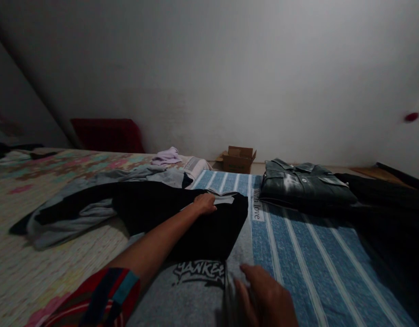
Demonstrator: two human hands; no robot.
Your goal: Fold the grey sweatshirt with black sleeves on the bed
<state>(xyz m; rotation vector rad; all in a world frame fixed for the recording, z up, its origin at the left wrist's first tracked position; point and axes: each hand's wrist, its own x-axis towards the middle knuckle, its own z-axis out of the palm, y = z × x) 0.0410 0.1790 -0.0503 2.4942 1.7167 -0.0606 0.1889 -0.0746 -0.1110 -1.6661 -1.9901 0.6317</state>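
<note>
Left hand (pixel 205 203) on the collar (pixel 226 200) of one sweatshirt (pixel 209 231), right hand (pixel 269 295) by its near right edge.
Left fingers bend down onto the cloth, though whether they grip it cannot be told; the right hand is blurred and cut off by the bottom edge, so its hold is equally unclear. Spread at near middle, the sweatshirt overlaps one striped sheet (pixel 298 254); the left forearm hides part of it, and its lettering breaks off at a fold. Far right lies one folded jacket (pixel 303 186). Farther back stand one box (pixel 237 162), its inside mostly hidden, and, far left, one red object (pixel 107 135), too dark to name.
</note>
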